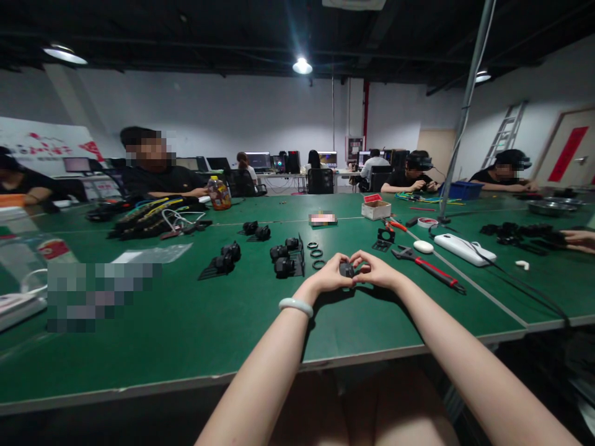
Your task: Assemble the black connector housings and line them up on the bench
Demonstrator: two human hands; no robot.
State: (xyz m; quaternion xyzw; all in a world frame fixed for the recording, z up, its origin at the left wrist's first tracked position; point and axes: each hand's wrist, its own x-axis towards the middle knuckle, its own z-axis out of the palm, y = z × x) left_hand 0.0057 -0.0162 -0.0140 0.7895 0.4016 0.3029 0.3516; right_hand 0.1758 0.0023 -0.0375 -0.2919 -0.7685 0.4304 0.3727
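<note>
Low over the green table (pixel 223 341), my left hand (pixel 329 275) and my right hand (pixel 380 271) meet around a small black cylindrical part (pixel 346 269). It looks like a camera module, partly hidden by my fingers. Both hands are closed on it, thumbs and fingertips curled to its sides. Three black rings (pixel 316 253) lie in a row just left of my left hand. Beyond them stands a group of black modules on a bracket (pixel 285 266). Another black module with a flat plate (pixel 225 259) sits further left. A black bracket (pixel 385 238) lies beyond my right hand.
To the right lie an adjustable wrench (pixel 432 271), a white rounded case (pixel 423 246), a white power bank (pixel 465 249) and a black cable (pixel 525 288). A small box (pixel 376 209) is further back. Bundled cables (pixel 144 217) and a bottle (pixel 219 193) stand left. Other people sit around the table.
</note>
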